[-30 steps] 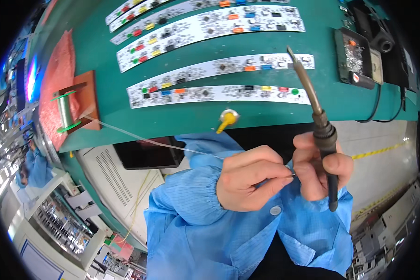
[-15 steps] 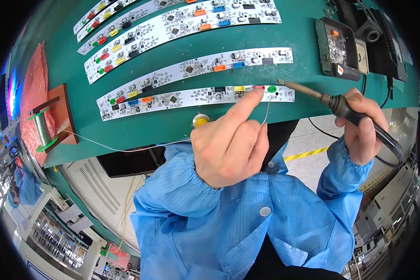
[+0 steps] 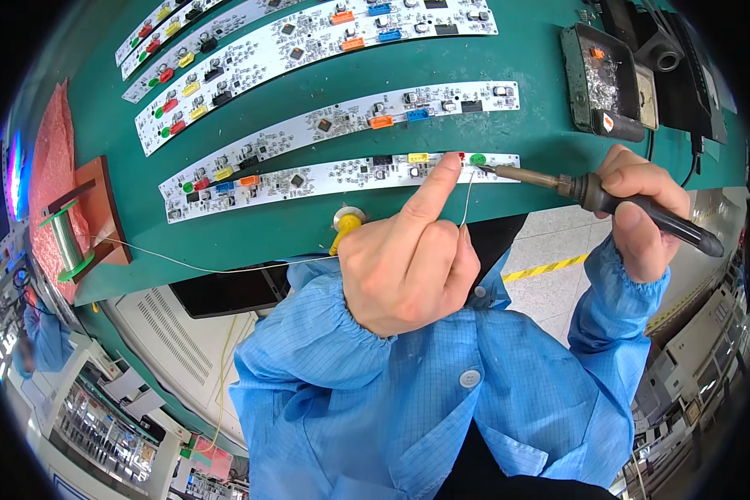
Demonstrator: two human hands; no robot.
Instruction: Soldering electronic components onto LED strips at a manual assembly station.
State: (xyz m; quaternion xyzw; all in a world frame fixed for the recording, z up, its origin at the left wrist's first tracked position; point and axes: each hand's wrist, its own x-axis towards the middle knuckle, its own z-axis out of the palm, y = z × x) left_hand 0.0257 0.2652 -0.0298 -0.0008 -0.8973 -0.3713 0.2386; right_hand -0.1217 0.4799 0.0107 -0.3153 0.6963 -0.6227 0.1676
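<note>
My right hand (image 3: 646,204) grips a soldering iron (image 3: 592,190), its tip close beside the green connector (image 3: 477,159) on the nearest white circuit board (image 3: 342,182). My left hand (image 3: 412,258) is closed around thin solder wire (image 3: 468,197), whose free end rises to the same spot. Its index finger stretches out onto the red connector (image 3: 461,156), mostly covering it. The wire runs back from that hand to a spool (image 3: 65,242) on a brown stand at the left. Whether tip and wire touch cannot be made out.
Behind lies a second curved board (image 3: 283,136), with several more boards (image 3: 250,62) farther back. A metal tray (image 3: 587,62) holding solder scraps and a black iron holder (image 3: 662,58) stand at the back right. Pink bubble wrap (image 3: 52,167) lies left; a yellow clip (image 3: 347,227) sits at the green table's edge.
The soldering iron's tip has moved left and down, from behind the board's right end to beside the green connector. My left hand keeps its pose with the wire. The view has shifted slightly.
</note>
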